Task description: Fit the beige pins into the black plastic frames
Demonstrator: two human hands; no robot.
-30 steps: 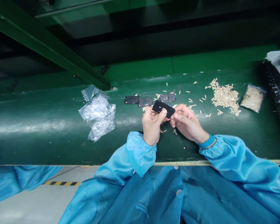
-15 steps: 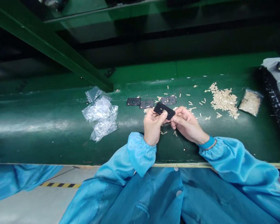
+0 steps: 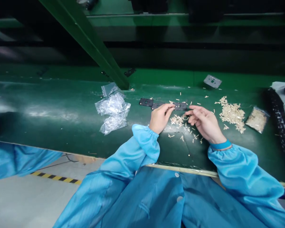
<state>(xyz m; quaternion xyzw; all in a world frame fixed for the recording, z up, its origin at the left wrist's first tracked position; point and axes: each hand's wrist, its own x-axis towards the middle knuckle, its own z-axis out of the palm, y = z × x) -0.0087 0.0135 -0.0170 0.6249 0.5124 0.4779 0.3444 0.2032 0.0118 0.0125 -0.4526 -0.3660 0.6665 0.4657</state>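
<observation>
My left hand (image 3: 159, 117) reaches over the bench, thumb and fingertips together at the left end of a flat black plastic plate with cut-outs (image 3: 180, 106). My right hand (image 3: 205, 122) hovers by that plate's right end, fingers loosely bent and apart, holding nothing I can see. A second black plate (image 3: 156, 105) lies partly hidden behind my left hand, with a third black plate (image 3: 146, 102) to its left. Small pale strips (image 3: 178, 119) lie scattered between my hands. Farther back is a greyish plate with cut-outs (image 3: 212, 81); whether it rests or is in the air, I cannot tell.
Crumpled clear plastic bags (image 3: 112, 107) lie at left. On the right are a heap of pale strips (image 3: 232, 114), a filled zip bag (image 3: 257, 119) and a black container with white lining (image 3: 276, 117). A green post (image 3: 92, 41) slants down behind. Another person's blue sleeve (image 3: 21, 160) shows at lower left.
The plate both hands held has left them; a similar plate now shows at the back right. My left hand has moved to a plate on the bench, my right hand has opened. The view has shifted.
</observation>
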